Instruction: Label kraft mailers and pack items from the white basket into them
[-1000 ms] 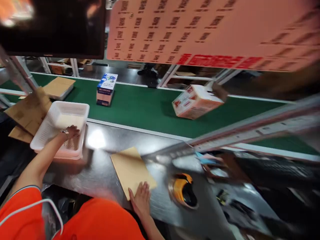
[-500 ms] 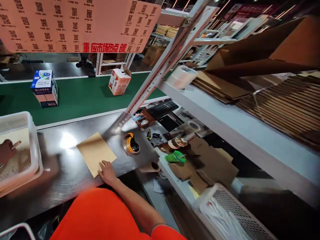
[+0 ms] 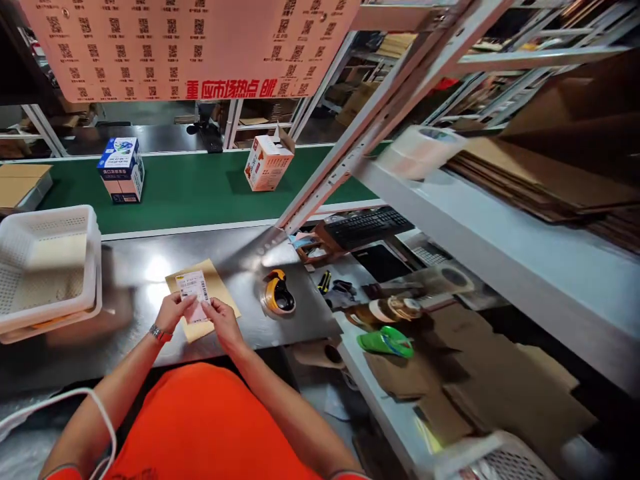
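Note:
A white printed shipping label (image 3: 194, 288) is pinched between my two hands. My left hand (image 3: 173, 312), with a watch at the wrist, grips its left side. My right hand (image 3: 223, 321) grips the right side with thumb and fingers. Under the label lies a tan paper envelope (image 3: 217, 285), flat on the metal table (image 3: 135, 267); the label and hands cover part of it. To the right of the envelope sits a yellow-and-black tape dispenser (image 3: 280, 293).
At the left stands a white plastic basket (image 3: 95, 267). Behind the table runs a green conveyor (image 3: 190, 190) with a blue-and-white box (image 3: 121, 170) and an orange-and-white box (image 3: 269, 162). A slanted metal post (image 3: 340, 167) and a shelf (image 3: 480, 227) bound the right side, above a green cup (image 3: 385, 341).
My left hand has come from the basket to the envelope, and a label is now held over it. My right hand has left the envelope's edge and grips the label. The view has shifted left.

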Demonstrator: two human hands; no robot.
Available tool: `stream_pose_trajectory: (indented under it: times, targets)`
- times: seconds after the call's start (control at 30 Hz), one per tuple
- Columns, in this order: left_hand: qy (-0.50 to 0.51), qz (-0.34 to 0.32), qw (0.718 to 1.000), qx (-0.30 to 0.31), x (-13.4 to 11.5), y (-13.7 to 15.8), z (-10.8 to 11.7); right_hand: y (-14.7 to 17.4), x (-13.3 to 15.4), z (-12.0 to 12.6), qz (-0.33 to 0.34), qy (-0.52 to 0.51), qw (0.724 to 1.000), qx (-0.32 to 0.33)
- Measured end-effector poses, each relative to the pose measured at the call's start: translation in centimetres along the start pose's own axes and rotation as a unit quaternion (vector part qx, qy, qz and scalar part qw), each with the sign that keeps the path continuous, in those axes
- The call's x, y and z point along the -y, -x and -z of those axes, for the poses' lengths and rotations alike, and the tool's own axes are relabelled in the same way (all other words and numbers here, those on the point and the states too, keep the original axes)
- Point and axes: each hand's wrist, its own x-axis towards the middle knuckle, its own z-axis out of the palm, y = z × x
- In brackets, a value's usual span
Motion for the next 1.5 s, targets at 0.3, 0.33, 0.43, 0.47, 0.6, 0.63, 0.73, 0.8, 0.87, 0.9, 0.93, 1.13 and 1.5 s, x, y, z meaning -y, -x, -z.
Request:
stream_pose_trajectory:
  times: [0.3,0.33,0.43,0.47,0.6,0.63,0.73,0.8,0.87,0.9,0.93,1.13,1.5]
  targets:
    - [0.024,0.038,0.999,0.008,2.9,1.9,-7.3,4.9,-0.8,8.4,-0.101,-0.127,0.986,-0.046]
    - [0.027,0.044,0.999,0.006,3.0,2.0,-7.9,5.4,-0.8,9.0,-0.105,-0.137,0.984,-0.050]
    - [0.036,0.053,0.998,-0.008,3.3,2.3,-9.4,6.4,-0.8,10.6,-0.110,-0.160,0.979,-0.058]
    - [0.040,0.056,0.998,-0.011,3.4,2.5,-9.8,6.6,-0.8,11.0,-0.112,-0.167,0.978,-0.059]
    - [0.047,0.061,0.997,-0.025,3.8,3.1,-11.1,7.3,-0.6,12.2,-0.114,-0.182,0.976,-0.049]
    - [0.046,0.059,0.997,-0.028,3.9,3.2,-11.3,7.4,-0.6,12.5,-0.113,-0.181,0.976,-0.046]
    - [0.045,0.056,0.997,-0.031,4.3,3.6,-12.0,7.8,-0.5,13.1,-0.113,-0.172,0.978,-0.042]
    - [0.047,0.059,0.997,-0.025,4.5,3.7,-12.3,7.9,-0.5,13.5,-0.115,-0.164,0.979,-0.047]
    - [0.047,0.063,0.997,-0.013,4.6,3.6,-12.7,8.0,-0.4,13.8,-0.113,-0.161,0.979,-0.060]
    - [0.040,0.063,0.997,-0.006,4.7,3.6,-12.9,8.0,-0.4,13.9,-0.111,-0.161,0.978,-0.068]
    - [0.031,0.062,0.998,0.003,4.8,3.5,-13.1,8.1,-0.4,14.0,-0.108,-0.162,0.978,-0.074]
    - [-0.135,-0.075,0.986,-0.062,5.0,4.1,-14.5,8.4,-0.5,14.8,-0.106,-0.172,0.974,-0.099]
    - [0.005,0.053,0.997,0.054,2.6,4.2,-17.0,10.8,-1.8,18.8,-0.044,-0.079,0.991,-0.095]
